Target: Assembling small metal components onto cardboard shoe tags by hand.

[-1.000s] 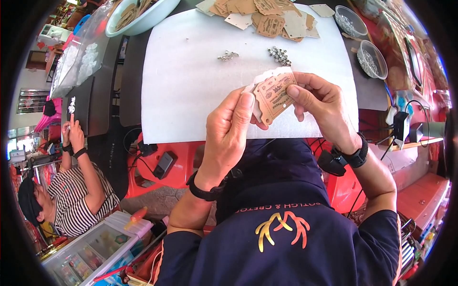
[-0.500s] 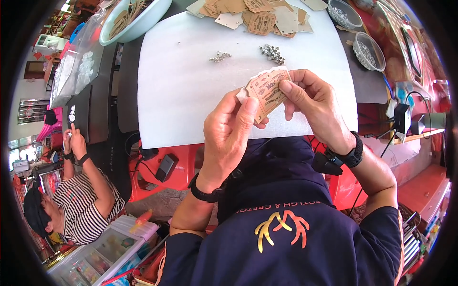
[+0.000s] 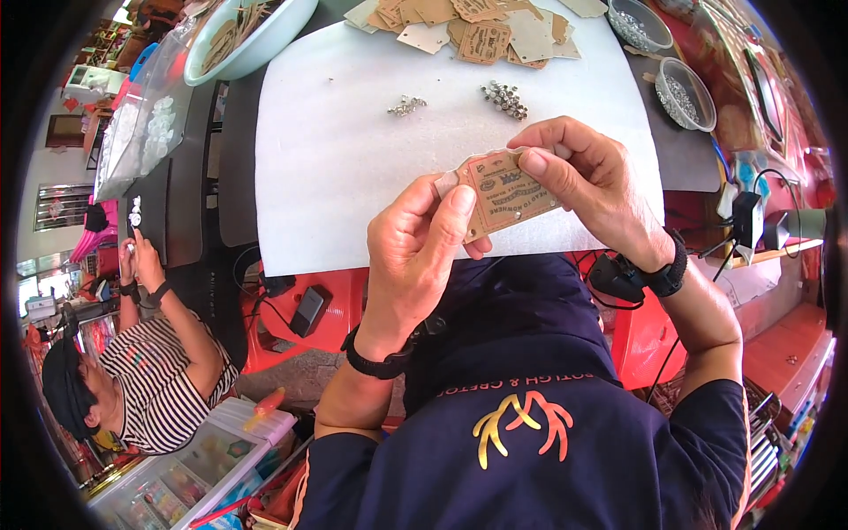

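two hands, one held brown tag (image 3: 505, 190), two clusters of metal eyelets (image 3: 504, 98), two clear bowls (image 3: 688, 94)

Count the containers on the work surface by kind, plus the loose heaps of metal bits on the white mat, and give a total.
Pale green bowl of cardboard tags: 1
Small clear bowls of metal bits: 2
Clear plastic bag of white pieces: 1
Loose heaps of metal bits on the white mat: 2
Total: 6

Tan printed tag (image 3: 505, 190), white mat (image 3: 353, 141), silver rivets (image 3: 504, 98), striped shirt (image 3: 150, 389)
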### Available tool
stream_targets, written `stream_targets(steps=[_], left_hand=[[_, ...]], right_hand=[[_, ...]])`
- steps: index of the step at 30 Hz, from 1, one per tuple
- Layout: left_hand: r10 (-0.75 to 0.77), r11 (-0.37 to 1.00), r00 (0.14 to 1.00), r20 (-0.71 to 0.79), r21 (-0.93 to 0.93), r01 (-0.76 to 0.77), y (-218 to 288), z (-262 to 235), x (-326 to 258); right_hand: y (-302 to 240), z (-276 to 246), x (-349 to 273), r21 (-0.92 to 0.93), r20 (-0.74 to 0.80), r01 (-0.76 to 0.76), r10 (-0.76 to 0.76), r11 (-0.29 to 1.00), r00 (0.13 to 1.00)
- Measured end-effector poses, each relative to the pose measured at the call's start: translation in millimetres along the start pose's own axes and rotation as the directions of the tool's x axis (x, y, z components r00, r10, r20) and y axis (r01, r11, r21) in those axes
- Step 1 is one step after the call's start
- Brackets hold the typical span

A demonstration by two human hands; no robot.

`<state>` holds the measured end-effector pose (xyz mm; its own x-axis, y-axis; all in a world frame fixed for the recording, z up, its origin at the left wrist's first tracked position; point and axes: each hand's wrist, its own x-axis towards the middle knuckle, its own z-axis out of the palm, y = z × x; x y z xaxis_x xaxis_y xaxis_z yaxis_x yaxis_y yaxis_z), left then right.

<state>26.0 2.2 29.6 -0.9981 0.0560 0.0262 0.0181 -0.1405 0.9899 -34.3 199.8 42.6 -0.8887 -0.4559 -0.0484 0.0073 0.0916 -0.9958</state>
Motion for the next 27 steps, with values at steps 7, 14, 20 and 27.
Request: stream_targets(steps=[7,14,20,27], left_hand=[[-0.009,1.0,1.0,-0.007,-0.011,0.009,0,0,0],[0.015,0.999,1.0,-0.01,0.035,-0.015,-3,-2,3],[0.036,0.994,0.998,-0.042,0.1,-0.032,0,-2,3],[0.081,0.994,0.996,-0.026,0.078,-0.079,1,-6,4]], right_hand=[[9,9,-1,-0.035,-0.066,0.037,-0.04,0.999,0.997],[13,14,-2,-0.01,-0.146,0.069,-0.069,0.998,0.987],[10,14,-2,-0.081,-0.169,0.112,-0.125,0.99,0.978],[-8,7,-1,-0.209,-0.05,0.072,-0.085,0.975,0.995]])
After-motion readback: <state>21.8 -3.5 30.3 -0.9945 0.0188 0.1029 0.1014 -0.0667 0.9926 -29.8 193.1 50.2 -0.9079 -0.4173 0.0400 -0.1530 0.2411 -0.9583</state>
